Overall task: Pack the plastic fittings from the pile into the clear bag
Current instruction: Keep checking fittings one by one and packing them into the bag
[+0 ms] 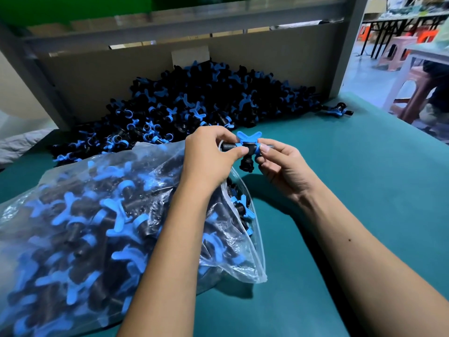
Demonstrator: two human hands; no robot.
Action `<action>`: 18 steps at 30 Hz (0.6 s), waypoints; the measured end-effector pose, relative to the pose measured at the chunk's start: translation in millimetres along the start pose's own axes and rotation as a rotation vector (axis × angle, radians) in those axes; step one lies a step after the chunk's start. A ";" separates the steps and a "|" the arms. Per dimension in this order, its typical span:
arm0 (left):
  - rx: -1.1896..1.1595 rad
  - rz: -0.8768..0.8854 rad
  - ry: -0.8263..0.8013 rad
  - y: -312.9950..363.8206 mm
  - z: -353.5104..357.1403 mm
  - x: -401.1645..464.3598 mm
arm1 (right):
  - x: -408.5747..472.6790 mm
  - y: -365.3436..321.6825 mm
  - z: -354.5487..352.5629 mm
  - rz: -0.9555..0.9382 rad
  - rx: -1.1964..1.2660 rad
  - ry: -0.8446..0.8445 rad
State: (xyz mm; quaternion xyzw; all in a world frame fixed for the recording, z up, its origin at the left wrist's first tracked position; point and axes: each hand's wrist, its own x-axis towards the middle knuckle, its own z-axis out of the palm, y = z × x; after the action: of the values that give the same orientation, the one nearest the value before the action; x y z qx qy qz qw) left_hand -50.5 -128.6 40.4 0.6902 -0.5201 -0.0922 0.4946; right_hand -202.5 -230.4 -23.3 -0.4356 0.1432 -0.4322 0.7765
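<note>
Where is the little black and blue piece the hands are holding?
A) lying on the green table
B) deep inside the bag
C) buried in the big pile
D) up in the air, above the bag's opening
D: both the left hand and right hand pinch the fitting above the clear bag mouth.

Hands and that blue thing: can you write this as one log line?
step: packing | hands: left hand and right hand both pinch one fitting | place: above clear bag mouth | pile: behind

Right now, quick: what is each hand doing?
Left hand: pinching one end of a fitting.
Right hand: pinching the other end of the same fitting.
</note>
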 end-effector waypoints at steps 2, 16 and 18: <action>-0.013 -0.013 0.029 0.1 -1.5 0.3 | 1.6 0.8 -1.9 -0.035 0.011 0.085; 0.044 -0.048 -0.013 -1.0 1.4 -2.2 | -2.6 9.7 13.6 -0.102 -0.088 0.062; 0.045 -0.045 -0.027 -1.5 0.9 -2.6 | -2.6 6.2 12.2 -0.108 -0.108 0.069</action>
State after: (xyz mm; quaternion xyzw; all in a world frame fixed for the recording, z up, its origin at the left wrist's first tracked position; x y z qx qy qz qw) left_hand -51.3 -127.1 37.8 0.7115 -0.5130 -0.1011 0.4694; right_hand -193.4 -220.1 -21.6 -0.4686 0.1691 -0.4800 0.7221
